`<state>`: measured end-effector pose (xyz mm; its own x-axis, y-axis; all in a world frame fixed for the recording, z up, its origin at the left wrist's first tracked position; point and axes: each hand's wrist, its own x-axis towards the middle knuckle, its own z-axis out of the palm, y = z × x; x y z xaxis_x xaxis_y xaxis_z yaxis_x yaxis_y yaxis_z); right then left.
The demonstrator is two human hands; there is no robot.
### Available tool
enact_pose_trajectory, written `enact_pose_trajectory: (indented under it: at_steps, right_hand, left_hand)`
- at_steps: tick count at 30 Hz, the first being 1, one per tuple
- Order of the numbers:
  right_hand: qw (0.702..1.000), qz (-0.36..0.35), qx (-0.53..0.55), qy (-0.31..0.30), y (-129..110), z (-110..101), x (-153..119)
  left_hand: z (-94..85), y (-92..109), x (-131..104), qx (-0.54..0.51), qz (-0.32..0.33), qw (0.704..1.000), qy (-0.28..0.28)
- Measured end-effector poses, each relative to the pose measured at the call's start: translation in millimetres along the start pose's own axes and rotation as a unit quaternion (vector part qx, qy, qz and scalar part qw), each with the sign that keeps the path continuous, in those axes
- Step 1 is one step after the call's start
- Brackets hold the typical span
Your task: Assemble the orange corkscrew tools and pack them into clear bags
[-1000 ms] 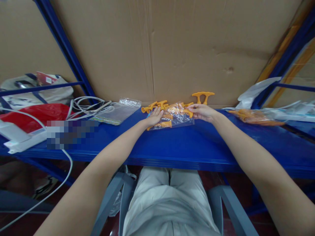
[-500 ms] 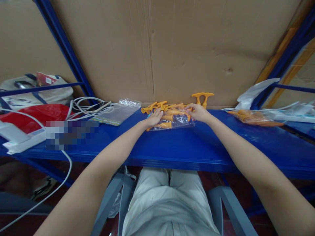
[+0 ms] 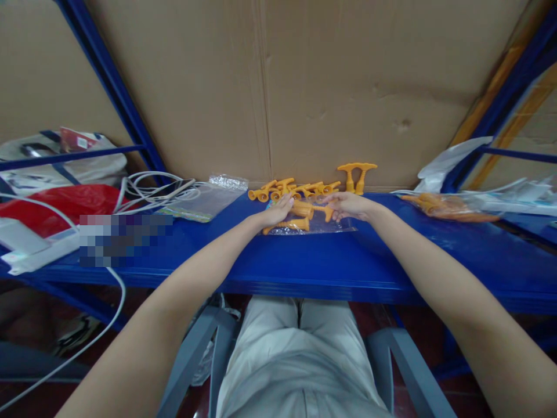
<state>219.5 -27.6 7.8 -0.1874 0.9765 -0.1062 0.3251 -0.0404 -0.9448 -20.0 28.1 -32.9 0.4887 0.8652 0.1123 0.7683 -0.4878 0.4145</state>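
Note:
A clear plastic bag (image 3: 319, 227) lies flat on the blue shelf, with a few orange-yellow plastic T-shaped handles (image 3: 298, 224) in or on it. Stretched out, the fingers of my left hand (image 3: 278, 213) rest on the bag's left part. At its right side my right hand (image 3: 348, 205) has its fingers closed at the crossbar of one T-shaped handle (image 3: 319, 209); part of the grip is hidden. Behind the bag several more such handles (image 3: 285, 188) lie in a row. Two others (image 3: 357, 174) stand upright together against the cardboard.
Left of my hands are a flat clear bag (image 3: 209, 200), white cables (image 3: 152, 177), a power strip (image 3: 47, 249) and a red bag (image 3: 65, 203). A bag of orange pieces (image 3: 444, 208) lies at the right. Cardboard (image 3: 304, 93) closes off the back; the blue shelf's edge (image 3: 313, 292) is in front.
Around the bag, the handles have shifted: the row behind shows apart from those at the bag. My right hand has turned and lowered slightly; my left hand has slid a little right.

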Motion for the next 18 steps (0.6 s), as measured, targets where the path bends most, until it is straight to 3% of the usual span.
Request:
enact_pose_trajectory:
  at_steps: [4, 8, 14, 18]
  right_hand:
    - [0.998, 0.0, 0.061, 0.001, 3.6, 10.2, 2.6]
    - [0.992, -0.003, 0.102, 0.068, 7.7, 21.6, 6.6]
    - [0.989, 0.01, 0.06, 0.133, 12.2, 26.2, 11.2]
    - [0.989, -0.015, 0.07, 0.131, 15.4, 25.2, 13.3]
  left_hand:
    - [3.7, 0.4, 2.9, -0.004, 0.01, 1.0, 0.013]
    - [5.1, 0.2, 3.6, 0.001, -0.004, 1.0, 0.026]
    - [4.0, 4.9, -0.3, 0.019, -0.008, 1.0, 0.022]
    - [2.9, 5.6, -1.5, 0.036, 0.002, 0.999, 0.01]
